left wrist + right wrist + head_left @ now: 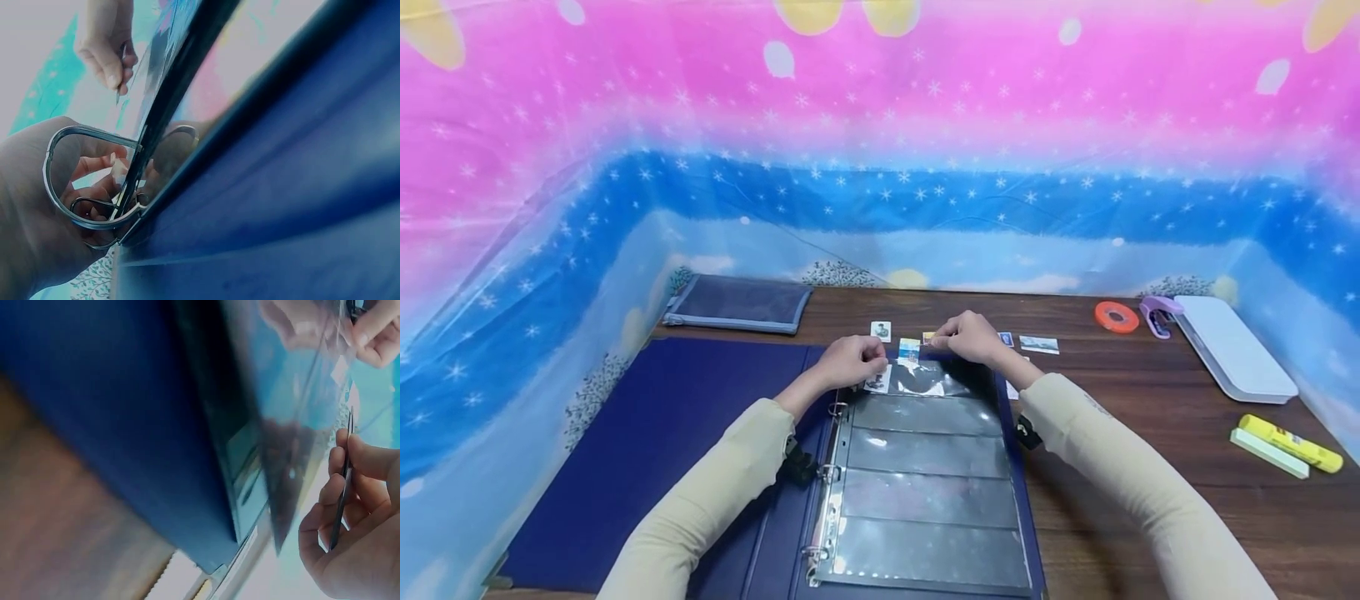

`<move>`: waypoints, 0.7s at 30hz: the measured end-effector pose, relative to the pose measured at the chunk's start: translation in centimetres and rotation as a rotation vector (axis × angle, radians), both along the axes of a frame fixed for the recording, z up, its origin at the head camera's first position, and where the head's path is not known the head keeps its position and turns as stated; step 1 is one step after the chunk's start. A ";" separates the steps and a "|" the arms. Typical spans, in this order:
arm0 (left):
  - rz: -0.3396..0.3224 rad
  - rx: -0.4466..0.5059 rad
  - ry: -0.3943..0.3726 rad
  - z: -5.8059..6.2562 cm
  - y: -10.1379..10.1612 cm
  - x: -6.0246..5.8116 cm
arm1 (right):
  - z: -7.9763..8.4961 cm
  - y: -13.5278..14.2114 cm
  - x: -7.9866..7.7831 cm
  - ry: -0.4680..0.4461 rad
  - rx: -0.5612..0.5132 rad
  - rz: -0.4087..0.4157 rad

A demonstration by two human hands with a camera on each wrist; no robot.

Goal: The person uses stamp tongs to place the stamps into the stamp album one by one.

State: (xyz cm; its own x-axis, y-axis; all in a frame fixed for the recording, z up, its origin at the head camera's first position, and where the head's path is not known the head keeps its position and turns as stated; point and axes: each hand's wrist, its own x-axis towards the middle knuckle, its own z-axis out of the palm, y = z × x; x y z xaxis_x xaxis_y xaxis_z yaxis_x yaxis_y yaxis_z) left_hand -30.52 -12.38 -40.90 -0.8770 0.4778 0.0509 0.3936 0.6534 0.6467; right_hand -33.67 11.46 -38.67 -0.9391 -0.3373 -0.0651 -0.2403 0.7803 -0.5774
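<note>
An open navy ring binder [647, 450] holds a clear stock page [925, 492] with several black horizontal pockets. At the page's top left corner, my left hand [852, 360] pinches the top edge. One small stamp [877, 380] lies under those fingers in the top pocket. My right hand [970, 337] grips slim dark tweezers [341, 497] above the page's top edge, tips pointing left. Beside the tips is a blue and yellow stamp [908, 350], overlapping the page's top edge; whether the tips touch it, I cannot tell. Metal rings [53, 169] partly cover the left hand in the left wrist view.
Beyond the binder lie more stamps, including a green-toned one [881, 332] and a wide one [1039, 344]. A zip pouch [737, 302] is at back left. At right are orange tape [1116, 317], a purple tool [1159, 317], a white case [1236, 350] and a yellow glue stick [1292, 443].
</note>
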 end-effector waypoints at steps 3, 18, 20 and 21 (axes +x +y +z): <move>-0.002 0.002 0.011 0.0 -0.1 0.0 | -0.2 0.1 0.6 -0.013 -0.004 0.015; 0.035 -0.045 0.001 0.0 0.3 -0.1 | -1.4 0.5 1.3 -0.035 0.035 0.114; 0.057 -0.052 -0.015 0.0 0.3 -0.2 | -1.4 0.5 1.3 -0.044 0.031 0.122; 0.071 -0.055 -0.023 0.0 0.4 -0.2 | -1.3 0.5 1.4 -0.043 0.032 0.128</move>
